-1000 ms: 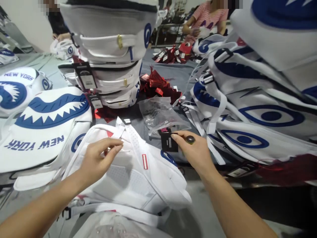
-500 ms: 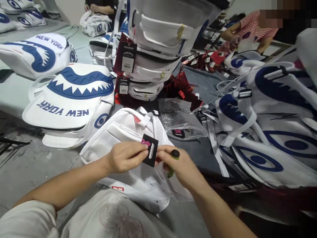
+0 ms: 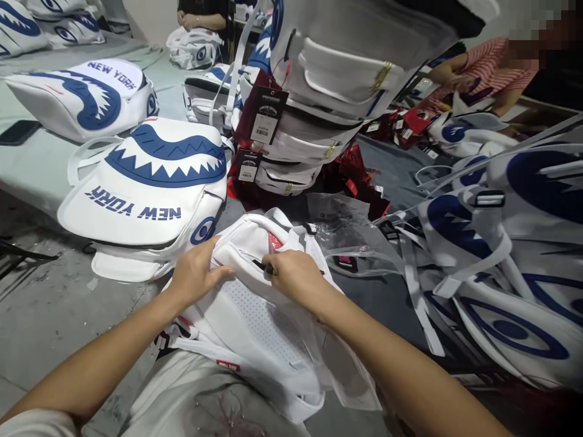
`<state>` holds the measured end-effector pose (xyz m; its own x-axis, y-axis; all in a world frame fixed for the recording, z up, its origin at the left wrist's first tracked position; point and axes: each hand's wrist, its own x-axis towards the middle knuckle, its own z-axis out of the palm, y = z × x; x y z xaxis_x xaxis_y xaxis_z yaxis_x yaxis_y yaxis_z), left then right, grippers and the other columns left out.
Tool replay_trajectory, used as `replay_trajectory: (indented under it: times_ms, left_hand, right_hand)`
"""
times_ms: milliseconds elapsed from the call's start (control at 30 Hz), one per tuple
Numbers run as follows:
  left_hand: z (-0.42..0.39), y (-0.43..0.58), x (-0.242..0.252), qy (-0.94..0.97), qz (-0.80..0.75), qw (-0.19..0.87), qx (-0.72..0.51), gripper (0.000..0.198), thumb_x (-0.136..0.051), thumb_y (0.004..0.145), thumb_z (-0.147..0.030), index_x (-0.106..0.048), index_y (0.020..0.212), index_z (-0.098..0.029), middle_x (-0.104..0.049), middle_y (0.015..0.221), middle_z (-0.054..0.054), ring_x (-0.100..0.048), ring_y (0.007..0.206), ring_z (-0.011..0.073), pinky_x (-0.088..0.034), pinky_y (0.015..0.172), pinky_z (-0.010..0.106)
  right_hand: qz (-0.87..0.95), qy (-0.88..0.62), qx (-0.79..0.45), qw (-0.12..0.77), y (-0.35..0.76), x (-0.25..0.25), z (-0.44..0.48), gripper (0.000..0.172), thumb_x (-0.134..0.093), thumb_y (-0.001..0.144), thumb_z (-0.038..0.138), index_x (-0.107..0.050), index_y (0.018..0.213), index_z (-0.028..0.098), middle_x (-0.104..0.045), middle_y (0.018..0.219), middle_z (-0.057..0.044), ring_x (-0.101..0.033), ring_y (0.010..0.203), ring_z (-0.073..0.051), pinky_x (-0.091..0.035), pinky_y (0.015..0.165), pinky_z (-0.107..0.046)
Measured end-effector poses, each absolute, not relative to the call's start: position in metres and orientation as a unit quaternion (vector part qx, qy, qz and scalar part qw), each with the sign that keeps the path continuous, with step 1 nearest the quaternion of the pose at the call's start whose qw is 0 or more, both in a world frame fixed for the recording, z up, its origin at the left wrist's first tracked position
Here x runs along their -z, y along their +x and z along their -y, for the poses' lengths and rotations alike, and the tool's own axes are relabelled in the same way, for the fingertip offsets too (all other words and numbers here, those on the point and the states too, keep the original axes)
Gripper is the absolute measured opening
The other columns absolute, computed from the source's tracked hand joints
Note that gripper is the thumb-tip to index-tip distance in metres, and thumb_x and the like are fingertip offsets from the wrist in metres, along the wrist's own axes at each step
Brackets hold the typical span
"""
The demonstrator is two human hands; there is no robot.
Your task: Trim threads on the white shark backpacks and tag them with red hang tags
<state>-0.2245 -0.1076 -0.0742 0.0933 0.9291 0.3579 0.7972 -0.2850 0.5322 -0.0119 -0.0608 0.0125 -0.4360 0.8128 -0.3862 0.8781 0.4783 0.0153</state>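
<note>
A white backpack (image 3: 248, 303) lies on my lap and against the table edge, its perforated back panel and straps facing up. My left hand (image 3: 194, 273) grips its left upper edge, thumb on top and fingers round the rim. My right hand (image 3: 296, 276) is closed in a fist at the upper opening. A small dark-ended tool (image 3: 269, 268) pokes from that fist; most of it is hidden. Beside it shows a bit of a black card (image 3: 259, 265), partly inside the opening. Whether my fingers also pinch the card cannot be seen.
White backpacks with blue shark mouths (image 3: 155, 176) lie to the left, and more (image 3: 510, 328) pile up at right. A tall stack (image 3: 328, 115) with hang tags (image 3: 268, 115) stands ahead. A clear plastic bag (image 3: 350, 237) holds black cards. Co-workers sit farther back.
The black card has gone from between my hands down to the backpack's opening. My left hand has let go of it and taken the bag's edge. The view has shifted slightly.
</note>
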Motion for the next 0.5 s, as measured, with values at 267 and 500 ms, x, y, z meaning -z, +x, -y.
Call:
replay_trajectory:
  times_ms: [267,500]
  left_hand:
    - [0.106,-0.225,0.090,0.740,-0.576,0.050,-0.343,0.064,-0.057,0.090,-0.061,-0.049,0.138,-0.019,-0.070,0.123,0.012,-0.069,0.109,0.0287,-0.057,0.085,0.037]
    - [0.110,-0.234,0.090,0.749,-0.581,0.032,-0.316,0.066,-0.050,0.092,-0.063,-0.051,0.136,-0.014,-0.071,0.118,0.014,-0.071,0.102,0.0298,-0.056,0.082,0.036]
  right_hand:
    - [-0.860,0.462,0.057,0.208,-0.019,-0.008,0.066,0.031,-0.043,0.093,0.011,-0.068,0.111,0.015,-0.072,0.101,-0.016,-0.072,0.092,-0.028,-0.047,0.069,-0.030]
    - [-0.893,0.432,0.111,0.054,-0.054,-0.003,0.056,0.024,-0.052,0.095,0.027,-0.065,0.113,0.016,-0.074,0.103,-0.013,-0.071,0.095,-0.026,-0.051,0.075,-0.031]
